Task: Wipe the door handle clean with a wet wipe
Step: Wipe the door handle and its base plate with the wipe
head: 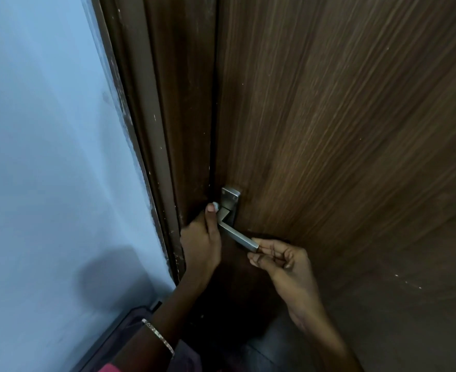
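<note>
Dark wooden door [328,116] is carrying the door handle [237,234]; right hand [280,260] is pinching its tip steady, left hand [202,242] is pressing a wet wipe [216,205] near the backplate; work along the lever

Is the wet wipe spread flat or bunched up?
Bunched: only a small white wad of the wet wipe shows at the left hand fingertips, beside the door handle.
</note>
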### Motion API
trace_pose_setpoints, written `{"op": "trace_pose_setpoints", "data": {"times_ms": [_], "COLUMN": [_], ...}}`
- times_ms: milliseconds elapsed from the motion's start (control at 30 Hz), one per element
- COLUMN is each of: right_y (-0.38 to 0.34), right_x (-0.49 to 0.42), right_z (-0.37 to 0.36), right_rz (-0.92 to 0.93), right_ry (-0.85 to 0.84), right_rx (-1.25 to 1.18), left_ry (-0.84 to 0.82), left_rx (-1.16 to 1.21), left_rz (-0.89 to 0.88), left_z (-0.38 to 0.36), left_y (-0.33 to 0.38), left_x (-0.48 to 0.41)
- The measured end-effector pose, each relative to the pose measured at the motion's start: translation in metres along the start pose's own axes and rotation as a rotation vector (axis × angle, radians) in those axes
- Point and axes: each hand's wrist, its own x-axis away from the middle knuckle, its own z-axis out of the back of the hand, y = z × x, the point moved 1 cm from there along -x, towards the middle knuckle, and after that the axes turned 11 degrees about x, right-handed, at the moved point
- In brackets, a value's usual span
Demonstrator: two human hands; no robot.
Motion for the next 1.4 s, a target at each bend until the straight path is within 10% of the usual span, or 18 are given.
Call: {"op": "trace_pose_setpoints", "data": {"times_ms": [300, 1033, 1400], "right_y": [0.002, -0.001, 0.0], "right_x": [0.0, 0.003, 0.007], "right_z": [-0.002, -0.005, -0.011], "right_rz": [-0.016, -0.058, -0.065], "right_ry": [-0.015, 0.039, 0.085], "right_rx": [-0.05, -0.16, -0.152], "left_ry": [0.117, 0.145, 0.322], "left_rx": [0.937, 0.845, 0.94], "left_rz": [0.876, 0.67, 1.002], "left_z": [-0.017, -0.014, -0.029], "left_y": [-0.016, -0.006, -0.016], "left_x": [0.028, 0.018, 0.016]}}
